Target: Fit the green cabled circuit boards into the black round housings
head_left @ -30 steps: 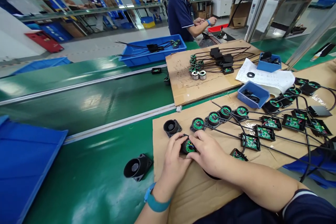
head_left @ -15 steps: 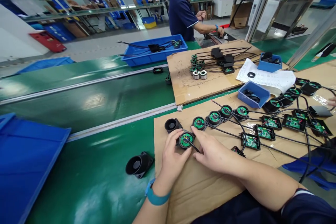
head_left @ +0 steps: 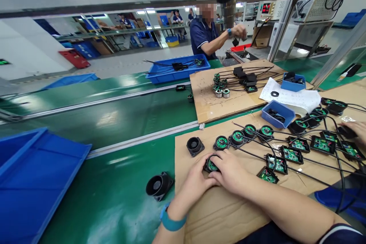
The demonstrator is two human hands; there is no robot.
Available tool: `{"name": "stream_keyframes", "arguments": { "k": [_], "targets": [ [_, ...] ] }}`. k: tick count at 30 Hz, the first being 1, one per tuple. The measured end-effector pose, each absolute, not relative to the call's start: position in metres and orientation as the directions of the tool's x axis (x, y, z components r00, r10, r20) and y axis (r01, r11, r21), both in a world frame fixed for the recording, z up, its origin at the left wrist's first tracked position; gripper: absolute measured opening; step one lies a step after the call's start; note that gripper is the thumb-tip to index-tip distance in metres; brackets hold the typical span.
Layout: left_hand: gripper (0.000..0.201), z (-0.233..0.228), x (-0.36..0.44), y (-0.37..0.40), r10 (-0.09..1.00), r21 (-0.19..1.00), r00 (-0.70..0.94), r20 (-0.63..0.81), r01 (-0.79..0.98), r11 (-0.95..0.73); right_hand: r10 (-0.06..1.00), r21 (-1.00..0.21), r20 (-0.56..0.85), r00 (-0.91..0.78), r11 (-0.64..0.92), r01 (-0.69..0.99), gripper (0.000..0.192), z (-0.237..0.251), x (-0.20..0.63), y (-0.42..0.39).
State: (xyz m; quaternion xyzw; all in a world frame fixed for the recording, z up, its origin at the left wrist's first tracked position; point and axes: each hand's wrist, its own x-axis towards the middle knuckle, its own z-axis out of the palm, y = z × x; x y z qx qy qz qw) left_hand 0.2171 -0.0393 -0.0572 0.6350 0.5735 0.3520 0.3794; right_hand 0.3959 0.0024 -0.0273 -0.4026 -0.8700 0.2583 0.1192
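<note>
Head-cam view of an assembly bench w/ a green conveyor belt (head_left: 114, 118). At the far left edge of the belt sits a big blue tray (head_left: 37, 175); its visible part shows nothing inside. Near the left edge of the brown cardboard sheet (head_left: 217, 213) a black horn-shaped housing (head_left: 158, 186) lies on the belt, and a second black housing (head_left: 195, 146) sits on the sheet's back-left corner. The left hand (head_left: 197, 181), teal band on the wrist, and the right hand (head_left: 230, 171) both close around one small round unit w/ a green circuit board (head_left: 212, 164), pressing it to the cardboard near the sheet's left edge. Its black lead (head_left: 251, 155) runs right, among the leads of a row of like units (head_left: 243, 134). Risks, as a judgement: a tug could snag those crossed leads & drag neighbours out of line; hard thumb pressure could stress the board or its wires. Further back, a blue crate (head_left: 177, 72) at the belt's far edge holds black wired parts. Right of centre, a small blue bin (head_left: 278, 113) holds dark ring-like bits; another blue bin (head_left: 291, 82) behind it holds black pieces. A co-worker's hand (head_left: 354, 131) reaches in at the right edge; another person works across the belt.
</note>
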Motion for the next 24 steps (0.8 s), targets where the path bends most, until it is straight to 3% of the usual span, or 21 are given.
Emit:
{"name": "stream_keyframes", "arguments": {
  "k": [2, 4, 6, 8, 11, 14, 18, 22, 24],
  "targets": [
    [0.085, -0.048, 0.209, -0.039, 0.996, 0.918, 0.081, -0.045, 0.397, 0.009, 0.749, -0.506, 0.051, -0.66, 0.589, 0.63, 0.031, -0.032, 0.396, 0.004],
    [0.064, -0.045, 0.201, -0.038, 0.995, 0.949, -0.102, 0.002, 0.315, 0.031, 0.74, -0.509, 0.154, -0.655, 0.628, 0.589, 0.026, -0.031, 0.399, 0.004],
    [0.044, -0.05, 0.195, -0.034, 0.898, 0.955, -0.42, 0.132, 0.297, -0.001, 0.722, -0.529, 0.334, -0.605, 0.675, 0.514, 0.028, -0.026, 0.402, 0.001],
    [0.044, -0.061, 0.192, -0.028, 0.759, 0.923, -0.588, 0.28, 0.382, -0.045, 0.692, -0.518, 0.463, -0.554, 0.718, 0.464, 0.033, -0.023, 0.403, -0.004],
    [0.06, -0.079, 0.19, -0.02, 0.766, 0.816, -0.475, 0.432, 0.568, -0.108, 0.676, -0.458, 0.365, -0.64, 0.729, 0.509, 0.026, -0.024, 0.402, -0.009],
    [0.066, -0.091, 0.187, -0.015, 0.873, 0.723, -0.268, 0.408, 0.679, -0.129, 0.681, -0.459, 0.299, -0.668, 0.717, 0.525, 0.021, -0.025, 0.402, -0.012],
    [0.047, -0.101, 0.182, -0.008, 0.918, 0.755, -0.202, 0.342, 0.641, -0.14, 0.699, -0.468, 0.4, -0.593, 0.712, 0.524, 0.03, -0.026, 0.402, -0.015],
    [0.028, -0.102, 0.185, -0.002, 0.899, 0.848, -0.292, 0.327, 0.511, -0.142, 0.726, -0.444, 0.156, -0.67, 0.657, 0.609, 0.022, -0.038, 0.395, -0.013],
    [0.019, -0.094, 0.192, -0.009, 0.889, 0.862, -0.33, 0.317, 0.492, -0.125, 0.716, -0.466, 0.152, -0.681, 0.66, 0.59, 0.02, -0.049, 0.397, -0.017]
  ]
}}
